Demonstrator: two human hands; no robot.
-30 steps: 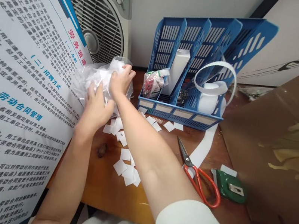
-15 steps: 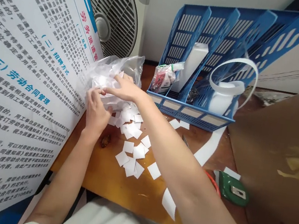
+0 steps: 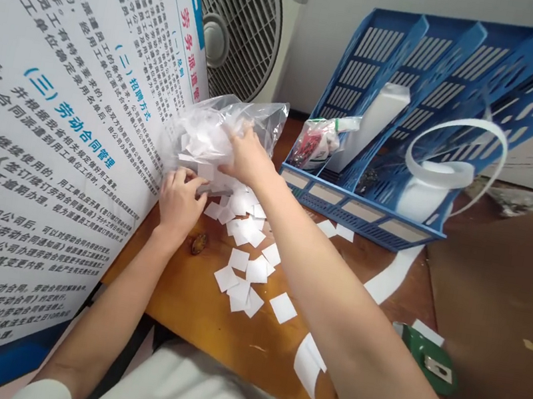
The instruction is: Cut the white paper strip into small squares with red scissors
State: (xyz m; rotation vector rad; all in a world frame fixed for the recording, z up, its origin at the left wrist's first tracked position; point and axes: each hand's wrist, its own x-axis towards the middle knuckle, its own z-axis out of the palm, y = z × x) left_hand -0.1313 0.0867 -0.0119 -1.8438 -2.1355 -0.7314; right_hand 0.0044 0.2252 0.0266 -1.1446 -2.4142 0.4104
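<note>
A clear plastic bag point(image 3: 227, 129) stuffed with white paper squares lies at the back left of the wooden desk point(image 3: 208, 312). My left hand point(image 3: 180, 199) is closed on the bag's lower edge. My right hand point(image 3: 246, 156) rests on the bag's mouth, fingers pressed into the plastic and paper. Several loose white paper squares point(image 3: 248, 271) are scattered on the desk just below both hands.
A large printed poster board point(image 3: 46, 124) leans at the left, a fan point(image 3: 244, 21) behind it. A blue file rack point(image 3: 411, 114) holds a white tape roll point(image 3: 430, 185) and a small packet point(image 3: 318, 144). A green tool point(image 3: 428, 360) and brown cardboard point(image 3: 508, 298) lie right.
The bag has come down onto the desk and more paper squares lie spilled below it. My view has shifted left and down; the red scissors are hidden behind my right arm.
</note>
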